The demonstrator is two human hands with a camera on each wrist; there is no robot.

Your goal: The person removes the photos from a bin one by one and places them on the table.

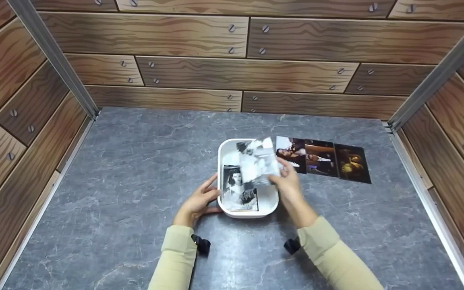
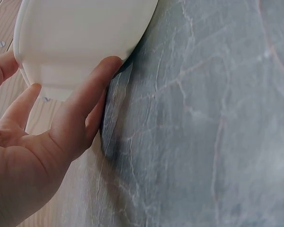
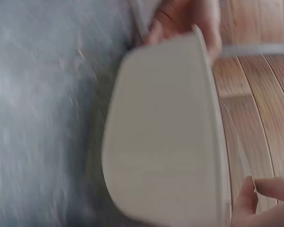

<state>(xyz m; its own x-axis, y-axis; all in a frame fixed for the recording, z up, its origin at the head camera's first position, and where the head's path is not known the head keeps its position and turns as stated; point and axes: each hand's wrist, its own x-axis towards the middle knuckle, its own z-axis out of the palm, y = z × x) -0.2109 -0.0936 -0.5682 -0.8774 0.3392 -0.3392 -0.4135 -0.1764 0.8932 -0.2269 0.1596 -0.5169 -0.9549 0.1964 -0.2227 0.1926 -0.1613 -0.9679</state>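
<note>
Hands work at a white tray (image 1: 224, 151) that sits near the middle of a grey marbled tabletop (image 1: 127, 161). The left hand (image 1: 199, 201) rests against the tray's left side with its fingers straight and loosely spread, thumb on the tabletop beside the near corner; the left wrist view shows the fingers (image 2: 92, 90) touching the tray's outer wall (image 2: 80, 33) without curling round it. The right hand (image 1: 288, 183) is over the tray's right edge and pinches a black-and-white photo (image 1: 258, 161) between thumb and fingers, holding it tilted above the tray's far half. The right wrist view is blurred; it shows the tray's pale outer wall (image 3: 165, 132) from the side, with the fingertips (image 3: 260, 189) at the lower right and the other hand (image 3: 184, 19) beyond the tray.

Inside the tray, in its near half, lies another black-and-white portrait (image 1: 238, 189), face up. Just right of the tray, 3 colour photos lie flat in a row on the tabletop, edges touching: the first photo (image 1: 292, 153) nearest the tray, the middle photo (image 1: 320, 157), and the darkest photo (image 1: 353, 163) farthest right. Pale yellow-green sleeves (image 1: 175, 257) cover both forearms, each with a small black wrist camera (image 1: 201, 243) below it. Wood-grain panels (image 1: 240, 60) wall in the tabletop on 3 sides
</note>
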